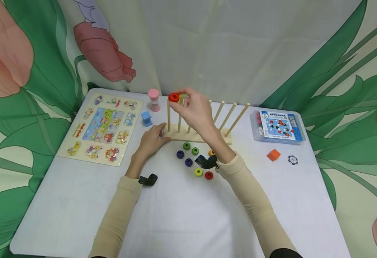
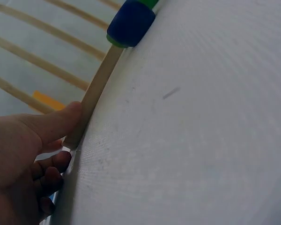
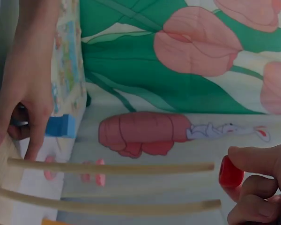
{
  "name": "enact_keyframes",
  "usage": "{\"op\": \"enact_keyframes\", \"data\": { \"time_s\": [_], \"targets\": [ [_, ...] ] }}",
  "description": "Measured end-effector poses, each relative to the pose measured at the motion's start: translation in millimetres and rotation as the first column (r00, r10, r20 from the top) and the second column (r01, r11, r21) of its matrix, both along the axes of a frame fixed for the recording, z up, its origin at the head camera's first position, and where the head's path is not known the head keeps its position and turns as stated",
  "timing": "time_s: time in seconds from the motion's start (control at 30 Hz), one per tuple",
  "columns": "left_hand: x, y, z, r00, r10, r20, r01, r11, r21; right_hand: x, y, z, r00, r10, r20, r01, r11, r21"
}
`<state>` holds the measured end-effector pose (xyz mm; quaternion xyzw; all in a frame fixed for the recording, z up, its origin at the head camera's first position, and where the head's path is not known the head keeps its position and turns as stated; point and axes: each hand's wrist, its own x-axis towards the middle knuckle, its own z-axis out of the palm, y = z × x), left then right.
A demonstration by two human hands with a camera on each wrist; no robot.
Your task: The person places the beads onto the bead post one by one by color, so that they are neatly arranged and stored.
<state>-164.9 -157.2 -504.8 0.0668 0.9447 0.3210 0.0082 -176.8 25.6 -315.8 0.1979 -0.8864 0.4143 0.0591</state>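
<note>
A wooden peg stand [image 1: 182, 135] with a row of upright pegs stands toward the back of the table. My left hand [image 1: 151, 141] grips the left end of its base, thumb [image 2: 61, 124] along the front edge. Above the base, my right hand [image 1: 196, 110] pinches a red bead [image 1: 173, 97] between thumb and fingertips, near the top of the leftmost peg. In the right wrist view the red bead [image 3: 231, 172] is just off the peg's tip [image 3: 210, 166]. In front of the stand lie green [image 1: 195, 151], dark blue [image 1: 188, 162], yellow [image 1: 198, 172], orange [image 1: 211, 153] and red [image 1: 209, 175] beads.
A picture puzzle board [image 1: 102, 125] lies on the left. Near the stand's left end are a pink sand timer [image 1: 154, 100] and a blue block [image 1: 146, 118]. To the right sit a plastic case [image 1: 278, 127], an orange block [image 1: 273, 154] and a round chip [image 1: 293, 160].
</note>
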Motion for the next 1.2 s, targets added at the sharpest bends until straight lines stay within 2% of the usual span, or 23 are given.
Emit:
{"op": "enact_keyframes", "data": {
  "time_s": [0.17, 0.27, 0.4, 0.5, 0.6, 0.7, 0.8, 0.9, 1.0, 1.2],
  "targets": [
    [-0.8, 3, 1.4, 1.0, -0.013, -0.016, 0.013, 1.0, -0.008, -6.7, -14, 1.9, 0.999, -0.023, 0.031, 0.019, 0.994, 0.109],
    [-2.5, 4, 2.3, 0.999, -0.013, -0.029, 0.012, 1.0, -0.018, -6.3, -14, 0.1, 1.0, -0.009, 0.001, 0.009, 0.991, 0.134],
    [-3.6, 3, 3.9, 1.0, -0.004, -0.028, 0.004, 1.0, -0.017, 0.7, -5, -6.6, 0.999, 0.007, -0.051, -0.004, 0.997, 0.071],
    [-4.0, 3, 4.0, 1.0, 0.001, -0.014, -0.001, 1.0, -0.02, 11.9, 16, -15.4, 1.0, 0.001, -0.031, -0.001, 1.0, -0.006],
    [-5.1, 2, 2.9, 1.0, 0.002, -0.008, -0.002, 1.0, -0.024, 25.2, 43, -31.0, 0.999, -0.012, 0.052, 0.015, 0.998, -0.066],
    [-6.0, 0, 1.2, 1.0, 0.001, 0.001, -0.001, 1.0, -0.021, 40.0, 71, -57.9, 0.985, -0.006, 0.172, 0.023, 0.995, -0.095],
    [-4.8, -1, 1.0, 1.0, 0.002, 0.007, -0.002, 1.0, -0.017, 58.5, 94, -89.6, 0.956, -0.016, 0.292, 0.044, 0.995, -0.091],
    [-2.2, 0, 1.9, 1.0, 0.006, 0.014, -0.005, 1.0, -0.019, 79.6, 111, -117.1, 0.923, -0.052, 0.38, 0.071, 0.997, -0.037],
    [0.4, 1, 3.2, 1.0, 0.01, 0.019, -0.009, 1.0, -0.02, 99.8, 121, -136.4, 0.904, -0.096, 0.416, 0.083, 0.995, 0.048],
    [2.8, 4, 1.0, 1.0, 0.022, 0.016, -0.022, 1.0, -0.02, 126.6, 129, -156.8, 0.922, -0.158, 0.355, 0.085, 0.973, 0.214]
  ]
}}
